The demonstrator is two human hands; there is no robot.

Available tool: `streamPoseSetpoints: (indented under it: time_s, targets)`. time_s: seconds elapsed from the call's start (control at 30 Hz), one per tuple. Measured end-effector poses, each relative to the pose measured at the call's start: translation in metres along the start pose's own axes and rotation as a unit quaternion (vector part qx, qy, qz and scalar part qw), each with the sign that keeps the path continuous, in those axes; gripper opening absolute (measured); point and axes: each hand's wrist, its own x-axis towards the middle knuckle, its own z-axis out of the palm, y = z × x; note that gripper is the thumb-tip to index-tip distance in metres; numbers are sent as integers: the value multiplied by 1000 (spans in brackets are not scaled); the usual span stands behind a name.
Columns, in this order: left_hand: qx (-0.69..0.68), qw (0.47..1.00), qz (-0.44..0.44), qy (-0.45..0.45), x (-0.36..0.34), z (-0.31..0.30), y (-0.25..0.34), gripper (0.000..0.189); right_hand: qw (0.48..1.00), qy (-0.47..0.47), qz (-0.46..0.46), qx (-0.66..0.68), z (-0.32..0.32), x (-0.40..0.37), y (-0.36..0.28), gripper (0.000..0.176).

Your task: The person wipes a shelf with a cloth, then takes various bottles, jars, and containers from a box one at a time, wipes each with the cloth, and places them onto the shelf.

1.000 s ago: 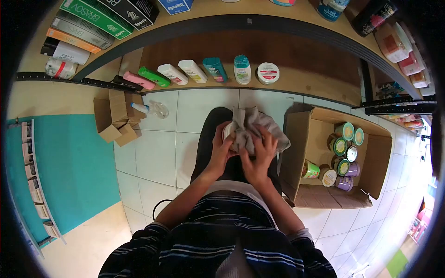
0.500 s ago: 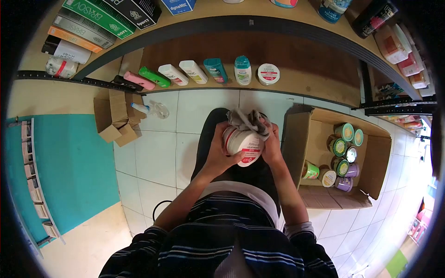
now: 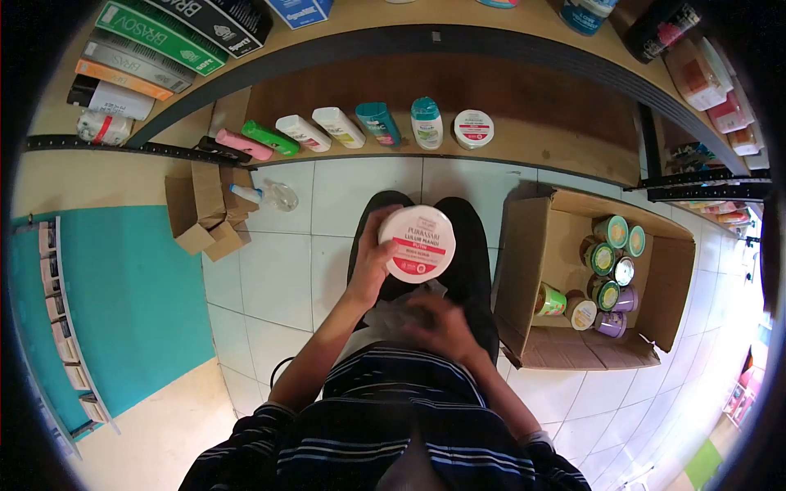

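Note:
My left hand (image 3: 375, 260) grips a round white tub of body scrub (image 3: 419, 244) with a red band on its lid, raised over my knees, lid facing me. The thumb lies across the lid's edge. My right hand (image 3: 446, 327) is down at my lap, smeared by motion, so I cannot tell how its fingers are set. Beside it lies part of a grey cloth (image 3: 430, 288). On the low shelf ahead, a similar white tub (image 3: 474, 129) stands at the right end of a row of bottles, next to a teal-capped bottle (image 3: 426, 124).
At my right, an open cardboard box (image 3: 524, 278) contains several tubs with green, purple and pale lids. A smaller open carton (image 3: 196, 209) and a clear spray bottle (image 3: 280, 196) are on the tiled floor at left. The upper shelf edge (image 3: 434, 41) crosses above the low shelf.
The left hand has raised and turned the tub so its lid faces me. My right hand has left the tub and dropped toward my lap, and the cloth is now lower.

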Motion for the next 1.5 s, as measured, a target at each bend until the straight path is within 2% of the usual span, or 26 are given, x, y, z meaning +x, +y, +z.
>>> streamPoseSetpoints:
  time_s: [0.07, 0.1, 0.2, 0.27, 0.3, 0.37, 0.4, 0.43, 0.47, 0.5, 0.53, 0.6, 0.7, 0.77, 0.83, 0.87, 0.97, 1.03, 1.17, 1.23, 1.27, 1.33, 1.37, 1.43, 1.47, 1.5]
  targets:
    - [14, 999, -29, -4, -5, -3, -24, 60, 972, 201, 118, 32, -37, 3, -16, 58]
    - [27, 998, -62, -8, -6, -4, -32, 57, 967, 237, 83, -51, -54, 10, -28, 75]
    - [51, 989, -134, -27, -14, 5, -58, 55, 962, 240, 59, -119, -71, 27, -50, 79]
    - [-5, 987, -157, -30, -17, 16, -66, 51, 964, 149, 138, -170, -74, 36, -48, 83]
    - [-61, 981, -184, -27, -17, 19, -67, 50, 964, 152, 136, -171, -80, 40, -44, 83]
    - [-70, 976, -205, -22, -18, 11, -85, 50, 971, 105, 109, -182, -98, 45, -28, 85]
    - [-80, 971, -227, -16, -19, 4, -97, 49, 963, 148, 64, -215, -106, 52, -12, 82]
    - [-79, 971, -226, -17, -21, -3, -108, 49, 956, 170, 81, -224, -120, 63, -10, 82]
    - [4, 974, -226, -29, -25, -11, -119, 49, 948, 193, 99, -232, -135, 76, -8, 81]
    - [89, 970, -223, -43, -27, -17, -126, 49, 943, 226, 52, -238, -152, 92, 5, 81]
    - [77, 977, -196, -20, -27, -19, -129, 44, 934, 260, 5, -244, -169, 112, 19, 82]
    - [88, 973, -212, -19, -23, -18, -125, 42, 922, 282, -35, -262, -199, 151, 29, 78]
    - [79, 967, -242, -14, -19, -17, -122, 41, 910, 216, -15, -354, -229, 202, 64, 81]
    - [64, 963, -260, -12, -19, -18, -125, 40, 901, 207, -12, -382, -234, 221, 75, 81]
    - [49, 965, -258, 0, -20, -21, -126, 42, 922, 126, 113, -349, -232, 234, 79, 79]
    - [52, 964, -261, -5, -19, -23, -127, 42, 921, 131, 117, -347, -229, 236, 81, 79]
    - [52, 965, -256, -9, -19, -25, -130, 42, 919, 119, 81, -366, -224, 234, 85, 79]
    - [50, 965, -259, -7, -19, -26, -129, 42, 918, 166, 29, -359, -223, 232, 84, 80]
    - [71, 963, -260, -4, -20, -26, -131, 38, 923, 136, 31, -358, -223, 228, 78, 87]
    - [49, 965, -258, -8, -18, -28, -132, 37, 900, 168, 37, -400, -218, 224, 76, 101]
    - [52, 964, -260, -13, -18, -28, -131, 37, 899, 173, 40, -401, -216, 216, 66, 101]
    - [63, 962, -265, 5, -19, -26, -129, 36, 918, 241, 56, -310, -207, 194, 45, 102]
    - [64, 961, -270, -6, -18, -25, -129, 36, 914, 249, 63, -313, -204, 180, 41, 102]
    - [96, 957, -272, 16, -18, -24, -128, 36, 886, 381, -116, -237, -198, 141, 36, 91]
    - [97, 955, -282, 2, -19, -24, -130, 36, 851, 447, -162, -222, -197, 116, 34, 77]
    - [96, 958, -269, 0, -19, -26, -130, 36, 821, 537, -84, -173, -193, 87, 29, 71]
